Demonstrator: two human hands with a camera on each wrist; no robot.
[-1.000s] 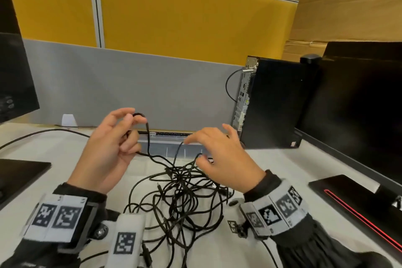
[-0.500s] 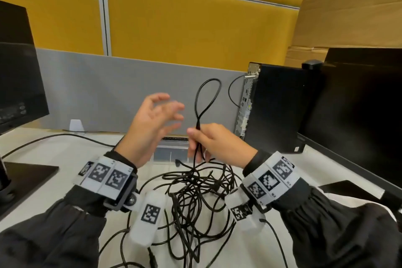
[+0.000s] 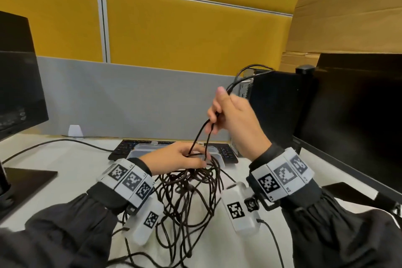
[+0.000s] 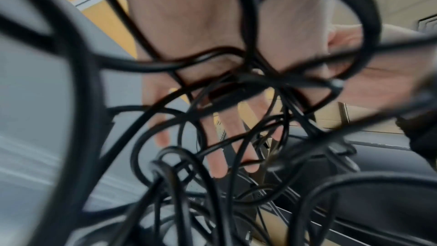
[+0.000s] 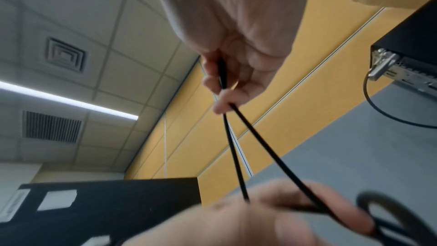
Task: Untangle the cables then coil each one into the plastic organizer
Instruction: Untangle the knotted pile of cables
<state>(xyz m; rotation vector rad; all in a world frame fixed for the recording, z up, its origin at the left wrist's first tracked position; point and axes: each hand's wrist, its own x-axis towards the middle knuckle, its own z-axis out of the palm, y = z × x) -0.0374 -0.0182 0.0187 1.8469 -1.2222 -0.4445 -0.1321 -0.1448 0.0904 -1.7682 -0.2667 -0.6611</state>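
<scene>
While the right hand (image 3: pixel 233 119) lifts high over the desk (image 3: pixel 71 165), its fingers are curled round a doubled black cable (image 3: pixel 201 132), two thin strands running down from the fist and a loop arching out of the top toward the computer tower (image 3: pixel 276 111). Down below, the left hand (image 3: pixel 176 159) sits on top of the tangle (image 3: pixel 189 193), a loose heap of thin, round, dark cords on the white desk, fingers stretched forward and threaded among the strands; the two taut strands drop in right at its fingertips. Just behind that hand lies the organizer (image 3: pixel 139 152), a low, clear plastic box with rounded corners, resting on a black keyboard (image 3: pixel 121 150); what it holds I cannot tell from here. Black monitors flank the scene, yellow and grey panels behind.

Over to the left wrist view: blurred, glossy black loops everywhere. The left hand (image 4: pixel 212 63) shows its palm with fingers (image 4: pixel 217 164) spread straight, cords crossing over them, not closed round any one.

Right wrist view now: the right hand (image 5: pixel 236 44) is pinching the cable (image 5: pixel 260 141) tight, both smooth strands leaving together between thumb and curled fingers, then splitting apart down to the left hand (image 5: pixel 272 218), blurred at the bottom.
</scene>
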